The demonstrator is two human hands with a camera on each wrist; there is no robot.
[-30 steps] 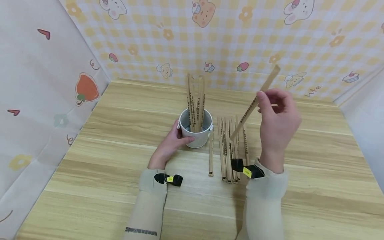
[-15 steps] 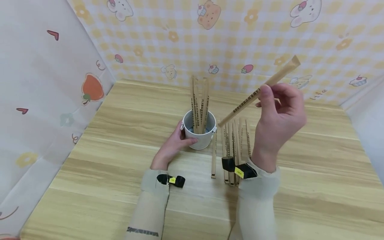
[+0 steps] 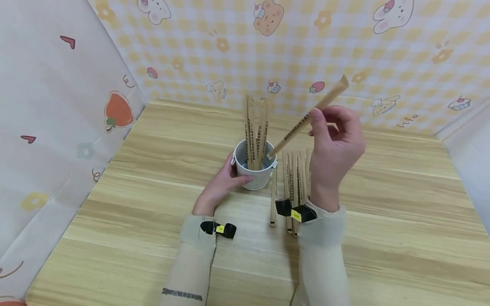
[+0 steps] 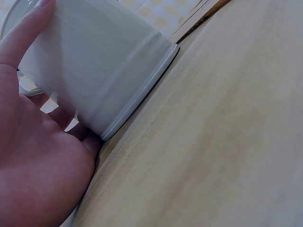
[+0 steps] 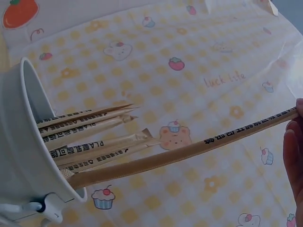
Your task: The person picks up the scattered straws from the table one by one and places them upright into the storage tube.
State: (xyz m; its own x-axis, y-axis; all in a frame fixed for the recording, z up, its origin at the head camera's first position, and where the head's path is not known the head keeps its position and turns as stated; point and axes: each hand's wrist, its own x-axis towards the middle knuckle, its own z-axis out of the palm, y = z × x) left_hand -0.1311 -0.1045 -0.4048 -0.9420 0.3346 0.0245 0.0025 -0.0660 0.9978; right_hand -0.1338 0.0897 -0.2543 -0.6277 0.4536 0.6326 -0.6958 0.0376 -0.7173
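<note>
A small white metal bucket (image 3: 253, 180) stands on the wooden table, with several paper-wrapped straws (image 3: 252, 127) upright inside it. My left hand (image 3: 222, 185) grips the bucket from its left side, thumb across the front; in the left wrist view the fingers wrap behind the white wall (image 4: 94, 61). My right hand (image 3: 337, 144) pinches one paper-wrapped straw (image 3: 294, 128) near its middle. That straw slants, its lower end right at the bucket's right rim. The right wrist view shows the held straw (image 5: 156, 162) with its end overlapping the rim (image 5: 28, 94).
Several more wrapped straws (image 3: 292, 182) lie side by side on the table right of the bucket, partly hidden by my right wrist. One straw (image 3: 273, 204) lies a little apart, nearer the bucket. A yellow checked cloth wall (image 3: 214, 25) rises behind the table (image 3: 160, 153).
My right hand has moved left, bringing the straw's lower end from over the lying straws to the bucket's rim. My left hand keeps its hold on the bucket.
</note>
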